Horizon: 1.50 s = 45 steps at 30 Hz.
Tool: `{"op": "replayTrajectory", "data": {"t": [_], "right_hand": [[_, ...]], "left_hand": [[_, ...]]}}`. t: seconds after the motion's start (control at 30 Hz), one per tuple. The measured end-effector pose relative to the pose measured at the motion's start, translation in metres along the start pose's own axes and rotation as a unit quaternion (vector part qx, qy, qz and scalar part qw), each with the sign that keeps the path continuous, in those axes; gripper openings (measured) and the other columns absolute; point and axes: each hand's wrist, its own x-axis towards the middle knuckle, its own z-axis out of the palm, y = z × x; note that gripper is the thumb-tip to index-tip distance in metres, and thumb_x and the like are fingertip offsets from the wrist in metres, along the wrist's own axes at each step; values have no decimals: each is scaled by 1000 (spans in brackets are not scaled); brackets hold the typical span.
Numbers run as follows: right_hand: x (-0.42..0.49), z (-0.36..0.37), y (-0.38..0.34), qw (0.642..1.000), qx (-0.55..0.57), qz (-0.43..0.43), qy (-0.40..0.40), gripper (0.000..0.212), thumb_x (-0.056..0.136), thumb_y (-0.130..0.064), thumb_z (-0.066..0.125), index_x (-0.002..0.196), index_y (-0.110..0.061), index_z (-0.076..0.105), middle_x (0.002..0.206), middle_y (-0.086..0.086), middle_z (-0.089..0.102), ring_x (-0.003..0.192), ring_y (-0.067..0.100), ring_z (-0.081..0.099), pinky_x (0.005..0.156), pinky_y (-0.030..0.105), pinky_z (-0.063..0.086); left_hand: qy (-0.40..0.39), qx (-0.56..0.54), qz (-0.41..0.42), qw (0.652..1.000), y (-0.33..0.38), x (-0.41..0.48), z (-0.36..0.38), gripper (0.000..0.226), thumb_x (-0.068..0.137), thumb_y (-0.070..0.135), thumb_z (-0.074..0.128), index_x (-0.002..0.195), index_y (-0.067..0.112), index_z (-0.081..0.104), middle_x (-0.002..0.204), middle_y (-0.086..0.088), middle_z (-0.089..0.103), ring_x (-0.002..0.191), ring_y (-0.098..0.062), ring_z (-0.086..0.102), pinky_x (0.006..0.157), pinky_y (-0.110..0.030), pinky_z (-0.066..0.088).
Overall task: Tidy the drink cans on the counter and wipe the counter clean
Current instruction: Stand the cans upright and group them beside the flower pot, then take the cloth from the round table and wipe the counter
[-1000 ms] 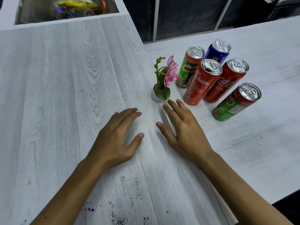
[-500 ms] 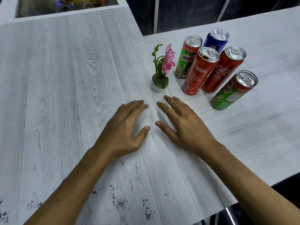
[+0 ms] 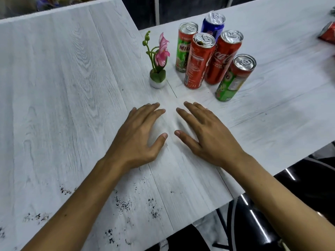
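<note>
Several drink cans stand upright in a cluster on the pale wood-grain counter (image 3: 54, 87): a green Milo can (image 3: 184, 49), a red can (image 3: 197, 62), a red Coca-Cola can (image 3: 223, 58), a blue can (image 3: 213, 24) behind them, and a green can (image 3: 233, 78) at the front right. Another red can (image 3: 328, 34) lies blurred at the right edge. My left hand (image 3: 137, 136) and my right hand (image 3: 208, 134) rest flat on the counter in front of the cans, fingers spread, holding nothing. Dark crumbs (image 3: 123, 205) dot the counter near my forearms.
A small white pot with a pink artificial flower (image 3: 158, 69) stands just left of the cans. The counter's front edge runs diagonally at the lower right, with a black chair (image 3: 272, 214) below it. A recessed bin of blurred items (image 3: 27, 4) sits at the far left corner.
The view has tilted down and right, so cans and flower sit higher in frame. Both hands have slid slightly forward and closer together; more crumbs and the counter edge show.
</note>
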Motion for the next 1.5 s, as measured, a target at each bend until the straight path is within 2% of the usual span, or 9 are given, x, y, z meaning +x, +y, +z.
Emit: {"op": "replayTrajectory", "data": {"t": [0.13,0.4,0.57,0.9,1.0,1.13,1.27,1.4,1.5], "right_hand": [[-26,-2,6,1000,-8,29,5,67,106,-57,41,162,-22,31,170,7,26,157,27,22,126,47,24],[-85,3,14,993,-10,112,35,68,104,-56,42,160,-19,36,167,10,30,155,31,27,123,50,28],[-128,15,11,986,-4,153,72,66,104,-54,47,158,-16,40,165,13,35,153,34,30,121,53,31],[-236,34,-4,958,-23,259,118,67,105,-57,44,157,-14,40,162,16,38,152,36,32,121,54,30],[-275,34,-6,942,-15,307,132,66,105,-55,46,157,-15,40,163,14,37,153,34,30,122,54,29],[-322,34,-7,917,8,361,169,67,103,-52,50,157,-14,41,163,14,37,152,33,31,124,46,27],[-366,39,1,885,30,423,190,66,104,-54,49,159,-20,37,164,11,36,150,27,33,120,38,29],[-408,51,15,846,57,483,218,64,103,-56,48,159,-25,35,162,9,38,147,26,35,114,30,26],[-438,67,25,810,78,535,225,63,103,-55,49,158,-29,34,159,10,43,143,28,41,112,38,36]], "left_hand": [[-7,-12,28,1000,19,0,8,67,95,51,57,156,29,38,167,8,30,156,-11,21,127,-33,10],[-33,-44,97,994,55,-10,24,63,95,45,57,152,22,44,163,3,38,153,-15,29,126,-44,22],[-48,-40,149,987,74,-27,37,61,96,41,62,151,18,46,161,0,41,150,-17,33,124,-37,27],[-87,-31,267,959,129,-62,65,60,95,38,63,148,14,49,161,-5,40,150,-25,35,120,-46,32],[-92,-47,307,946,155,-73,78,59,94,38,63,147,13,51,159,-7,44,147,-25,38,120,-45,33],[-117,-49,351,928,191,-88,99,56,94,37,62,145,15,53,155,-7,46,143,-25,41,118,-54,31],[-115,-17,391,913,224,-96,123,53,95,41,59,144,21,56,152,-10,50,138,-28,47,116,-50,33],[-169,-20,365,915,252,-105,154,54,96,40,57,148,26,53,153,-13,49,138,-31,47,116,-45,34],[-231,-12,331,915,269,-111,183,56,99,43,53,153,34,43,154,-9,47,141,-28,43,116,-48,36]]}}
